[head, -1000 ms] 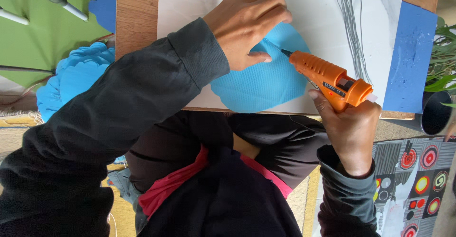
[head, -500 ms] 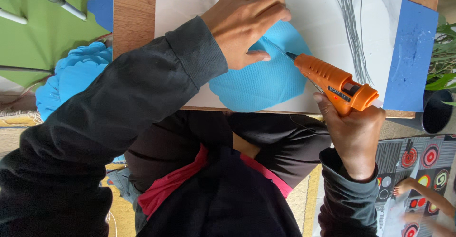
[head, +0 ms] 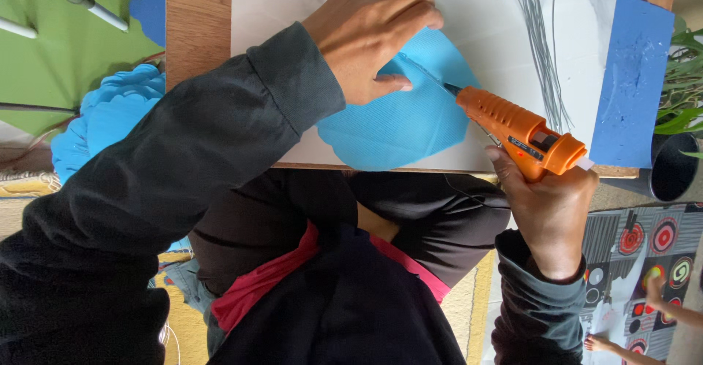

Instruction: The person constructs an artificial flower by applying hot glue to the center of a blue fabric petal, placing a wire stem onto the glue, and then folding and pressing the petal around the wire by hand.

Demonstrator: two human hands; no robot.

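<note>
- The glue gun (head: 523, 134) is gripped in the closed right hand (head: 549, 211) at the right of the frame, its nozzle laid against the blue sheet (head: 399, 120) at centre.
- The left hand (head: 370, 32) is pressed flat, fingers spread, on the upper part of the blue sheet, with nothing gripped; the thumb is set just beside the nozzle.
- The blue sheet is laid on white paper (head: 278, 6), which is carried by the wooden surface (head: 198, 28); thin grey wires (head: 542, 50) are seen at upper right.
- A burn could be caused by hot glue or the nozzle, since the thumb is held so near it.
- A crooked bond could be caused if the sheet were let slip under the left hand.
- Against the earlier frames, the gun has been shifted slightly to the right and turned a little; the left hand has stayed pressed on the sheet.
</note>
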